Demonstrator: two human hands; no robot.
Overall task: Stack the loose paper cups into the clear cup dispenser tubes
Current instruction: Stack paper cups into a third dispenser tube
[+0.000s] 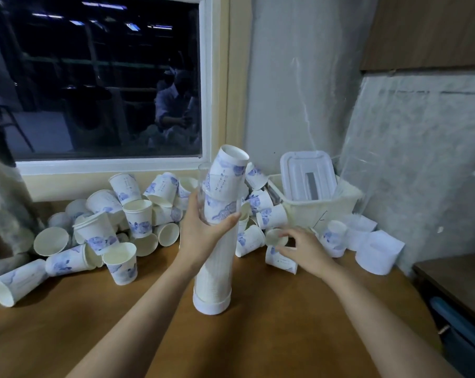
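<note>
Left hand (pixel 200 233): fingers and thumb wrapped round the upper part of the clear tube (pixel 217 271), holding it upright with its white base cap (pixel 211 304) on the wooden table (pixel 285 328).

Right hand (pixel 307 248): reaching forward, thumb and fingers spread either side of a loose cup (pixel 281 260) just right of the tube. Fingers touch its rim; whether they have pinched it cannot be told.

Tube contents: a nested stack fills it from cap to mouth. The top cup (pixel 228 173) sits tilted, half out of the mouth and not seated.

Progress, as a judgement: this tube looks near full, with room for few more cups. Most of the job remains. A large heap of cups (pixel 116 222) lies along the wall under the window (pixel 94 77), and more sit behind the tube (pixel 269 214).

Surroundings: a white basket (pixel 348 197) with a lid (pixel 307 170) propped in it stands in the corner; white paper wrappers (pixel 378 249) lie beside it.

Obstacles: the crooked top cup would block another going in until it is straightened.
</note>
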